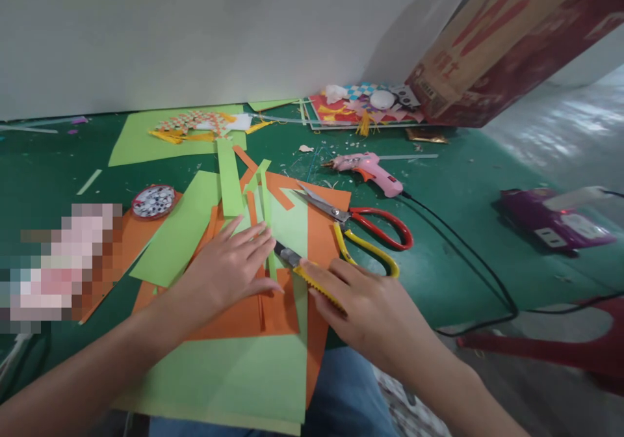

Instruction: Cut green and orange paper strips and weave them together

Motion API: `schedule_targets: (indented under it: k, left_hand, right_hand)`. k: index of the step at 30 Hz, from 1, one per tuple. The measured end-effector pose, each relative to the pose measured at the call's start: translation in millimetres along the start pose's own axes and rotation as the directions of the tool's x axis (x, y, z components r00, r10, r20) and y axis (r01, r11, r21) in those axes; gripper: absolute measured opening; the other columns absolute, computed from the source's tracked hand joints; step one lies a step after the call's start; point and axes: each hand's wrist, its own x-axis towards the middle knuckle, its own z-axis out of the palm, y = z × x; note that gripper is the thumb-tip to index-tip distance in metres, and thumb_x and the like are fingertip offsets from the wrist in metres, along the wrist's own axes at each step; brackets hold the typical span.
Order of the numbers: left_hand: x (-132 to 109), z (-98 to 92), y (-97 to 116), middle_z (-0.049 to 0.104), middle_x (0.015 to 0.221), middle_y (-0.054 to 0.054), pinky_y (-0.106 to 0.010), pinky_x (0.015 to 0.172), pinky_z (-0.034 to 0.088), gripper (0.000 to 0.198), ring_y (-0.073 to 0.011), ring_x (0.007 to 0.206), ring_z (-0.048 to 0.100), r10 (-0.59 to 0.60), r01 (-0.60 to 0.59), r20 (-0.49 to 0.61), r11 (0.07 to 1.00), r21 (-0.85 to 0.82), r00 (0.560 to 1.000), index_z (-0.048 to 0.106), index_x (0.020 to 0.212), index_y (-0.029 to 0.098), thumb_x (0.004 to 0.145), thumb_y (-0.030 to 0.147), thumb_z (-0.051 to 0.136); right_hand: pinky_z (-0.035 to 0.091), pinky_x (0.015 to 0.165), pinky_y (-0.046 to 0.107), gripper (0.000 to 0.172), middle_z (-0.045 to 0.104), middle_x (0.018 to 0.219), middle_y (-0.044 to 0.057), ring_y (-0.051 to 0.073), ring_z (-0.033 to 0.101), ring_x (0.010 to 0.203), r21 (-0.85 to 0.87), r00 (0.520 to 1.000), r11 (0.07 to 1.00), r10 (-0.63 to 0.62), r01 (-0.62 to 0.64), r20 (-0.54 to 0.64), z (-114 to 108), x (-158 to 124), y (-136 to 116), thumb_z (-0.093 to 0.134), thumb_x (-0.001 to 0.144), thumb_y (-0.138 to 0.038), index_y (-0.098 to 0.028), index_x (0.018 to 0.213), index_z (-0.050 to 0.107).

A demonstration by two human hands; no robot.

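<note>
My right hand point(358, 297) grips a yellow utility knife point(319, 284), its blade end pointing up and left toward my other hand. With fingers stretched out, my left hand point(234, 255) lies flat on the paper strips. A narrow light-green strip point(266, 203) runs beneath its fingertips, close to the knife's tip. Orange paper point(280, 300) lies under both, on top of a larger pale-green sheet point(244, 372). Scissors point(341, 214) with one red and one yellow handle rest partly spread on the sheets, just beyond my right hand.
A pink glue gun point(368, 169) with a black cord lies at the right of the green table point(463, 229). Farther right is a purple power strip point(550, 219). A round dish of googly eyes point(154, 201) sits at left. A cardboard box point(507, 40) stands at the back right.
</note>
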Motion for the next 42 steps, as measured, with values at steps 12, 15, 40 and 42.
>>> schedule_targets:
  k: [12,15,40,42]
  left_hand:
    - [4.5,-8.0,-1.3,0.067,0.117,-0.010,-0.041,0.103,0.042,0.040,-0.0223,0.110,0.061,-0.114,0.121,0.083,0.989,-0.084,0.990,0.063,0.107,0.015,0.093,0.047,0.043]
    - [3.7,-2.4,-9.4,0.058,0.131,-0.013,-0.041,0.104,0.040,0.057,-0.0249,0.121,0.054,-0.156,0.164,0.099,0.984,-0.073,0.983,0.058,0.120,0.015,0.087,0.059,0.044]
    - [-1.4,8.1,-10.6,0.058,0.130,-0.013,-0.041,0.104,0.043,0.072,-0.0246,0.121,0.054,-0.141,0.145,0.061,0.986,-0.076,0.988,0.060,0.122,0.009,0.088,0.065,0.029]
    - [-1.7,8.1,-10.5,0.058,0.130,-0.013,-0.040,0.104,0.043,0.072,-0.0247,0.121,0.054,-0.148,0.153,0.062,0.985,-0.082,0.987,0.060,0.122,0.010,0.088,0.065,0.030]
  right_hand:
    - [0.041,0.046,0.024,0.031,0.064,0.072,0.003,0.012,0.058,0.055,0.079,0.999,0.996,-0.044,0.042,0.022,-4.0,-13.7,-3.3,0.047,0.086,-0.016,-0.014,0.110,0.066]
    - [0.041,0.047,0.024,0.031,0.066,0.075,0.004,0.012,0.059,0.056,0.081,0.999,0.996,-0.037,0.036,0.014,-3.1,-14.3,-3.5,0.046,0.087,-0.016,-0.015,0.110,0.066]
    - [0.031,0.044,0.025,0.034,0.063,0.069,0.000,0.012,0.058,0.051,-0.007,0.999,0.999,0.036,-0.036,0.022,8.4,7.2,4.3,0.053,0.082,-0.018,-0.019,0.113,0.068]
    - [0.031,0.044,0.025,0.033,0.064,0.069,0.000,0.012,0.058,0.052,-0.011,0.999,0.999,0.042,-0.042,0.012,9.6,9.9,5.6,0.054,0.081,-0.018,-0.020,0.111,0.069]
